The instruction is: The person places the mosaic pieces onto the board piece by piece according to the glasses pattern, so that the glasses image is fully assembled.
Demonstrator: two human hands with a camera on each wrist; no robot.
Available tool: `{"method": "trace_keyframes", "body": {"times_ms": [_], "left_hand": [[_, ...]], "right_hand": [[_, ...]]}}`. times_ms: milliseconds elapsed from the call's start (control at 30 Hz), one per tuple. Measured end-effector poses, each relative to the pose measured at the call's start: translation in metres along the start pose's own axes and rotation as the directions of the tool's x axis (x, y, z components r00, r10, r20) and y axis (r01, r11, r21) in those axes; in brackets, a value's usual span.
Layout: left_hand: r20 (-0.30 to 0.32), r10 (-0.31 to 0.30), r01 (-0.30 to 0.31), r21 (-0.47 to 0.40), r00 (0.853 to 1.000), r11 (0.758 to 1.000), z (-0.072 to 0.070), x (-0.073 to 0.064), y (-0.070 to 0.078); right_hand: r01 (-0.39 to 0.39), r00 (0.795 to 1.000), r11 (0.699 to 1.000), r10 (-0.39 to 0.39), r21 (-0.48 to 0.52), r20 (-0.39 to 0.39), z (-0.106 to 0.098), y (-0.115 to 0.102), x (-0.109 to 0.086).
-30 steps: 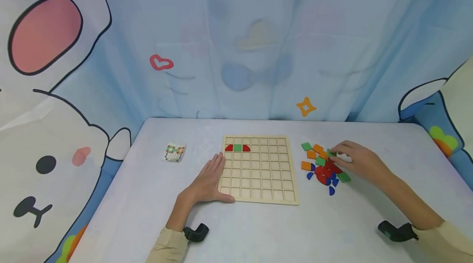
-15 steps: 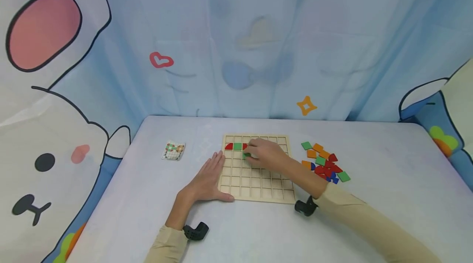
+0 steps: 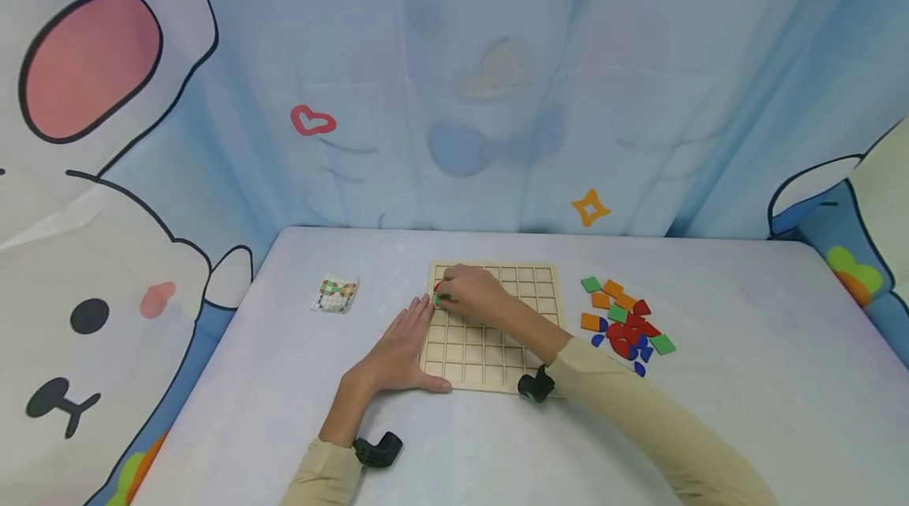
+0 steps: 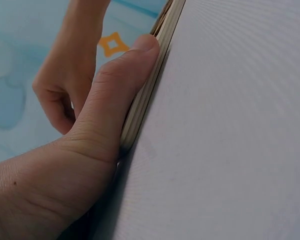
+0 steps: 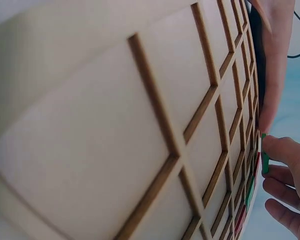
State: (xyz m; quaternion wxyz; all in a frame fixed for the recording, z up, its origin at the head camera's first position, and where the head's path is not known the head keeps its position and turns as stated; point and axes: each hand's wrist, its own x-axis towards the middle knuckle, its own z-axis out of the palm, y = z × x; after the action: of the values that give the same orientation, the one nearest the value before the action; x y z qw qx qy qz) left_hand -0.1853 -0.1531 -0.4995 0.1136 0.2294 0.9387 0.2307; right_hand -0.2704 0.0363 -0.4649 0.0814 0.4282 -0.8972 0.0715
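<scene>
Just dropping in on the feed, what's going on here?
A person's right hand pinches a green piece at the far left part of a wooden grid board, where red and green pieces sit. The left hand rests along the board's left edge. Loose coloured pieces lie right of it, a small patterned card left.

head: counter seen from above, forward and down, farther | wrists: board seen sideways, close | board shared by all
</scene>
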Motion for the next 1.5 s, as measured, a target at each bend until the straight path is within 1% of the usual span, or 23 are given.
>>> {"method": "trace_keyframes", "body": {"times_ms": [167, 300, 500, 667, 733, 833, 900, 1000, 1167, 1300, 1400, 1500], "left_hand": [[0.003, 0.005, -0.005, -0.007, 1.000, 1.000, 0.000, -0.001, 0.000], [0.000, 0.011, -0.011, -0.008, 1.000, 1.000, -0.002, 0.000, -0.001], [-0.004, 0.017, -0.017, -0.004, 1.000, 1.000, -0.004, 0.001, -0.002], [0.005, 0.011, -0.011, 0.010, 1.000, 1.000, -0.003, 0.000, -0.001], [0.007, 0.009, -0.009, 0.010, 1.000, 1.000, -0.003, -0.001, -0.001], [0.006, 0.007, -0.007, 0.017, 1.000, 1.000, -0.003, -0.001, -0.001], [0.002, 0.016, -0.016, 0.015, 1.000, 1.000, -0.002, -0.001, -0.002], [0.000, 0.027, -0.027, 0.012, 1.000, 1.000, -0.001, -0.001, -0.002], [0.003, 0.028, -0.028, -0.006, 1.000, 1.000, 0.000, -0.001, -0.001], [0.003, 0.023, -0.023, -0.013, 1.000, 1.000, 0.000, 0.000, 0.000], [0.009, 0.006, -0.006, -0.007, 1.000, 1.000, 0.000, -0.001, 0.000], [0.010, -0.007, 0.007, -0.001, 1.000, 1.000, 0.000, -0.001, -0.001]], "right_hand": [[0.017, 1.000, 1.000, -0.017, -0.014, 0.013, 0.001, -0.002, 0.003], [0.040, 0.999, 0.999, -0.039, -0.023, 0.004, 0.003, -0.003, 0.004], [0.040, 0.999, 0.999, -0.040, -0.017, 0.006, 0.002, -0.003, 0.004], [0.098, 0.994, 0.993, -0.102, -0.070, -0.044, 0.002, -0.003, -0.003], [0.112, 0.992, 0.990, -0.117, -0.083, -0.050, 0.002, -0.002, -0.006], [0.110, 0.993, 0.993, -0.112, -0.053, -0.038, 0.003, 0.001, -0.010], [0.113, 0.993, 0.993, -0.114, -0.028, -0.029, 0.004, 0.002, -0.010], [0.130, 0.990, 0.992, -0.129, 0.006, -0.049, 0.007, 0.002, -0.009], [0.149, 0.986, 0.989, -0.148, 0.005, -0.077, 0.009, 0.000, -0.008], [0.126, 0.991, 0.992, -0.126, -0.006, -0.036, 0.004, 0.000, -0.011], [0.139, 0.990, 0.989, -0.139, -0.049, 0.004, 0.000, 0.002, -0.014], [0.146, 0.989, 0.986, -0.146, -0.077, 0.009, -0.006, 0.006, -0.022]]}}
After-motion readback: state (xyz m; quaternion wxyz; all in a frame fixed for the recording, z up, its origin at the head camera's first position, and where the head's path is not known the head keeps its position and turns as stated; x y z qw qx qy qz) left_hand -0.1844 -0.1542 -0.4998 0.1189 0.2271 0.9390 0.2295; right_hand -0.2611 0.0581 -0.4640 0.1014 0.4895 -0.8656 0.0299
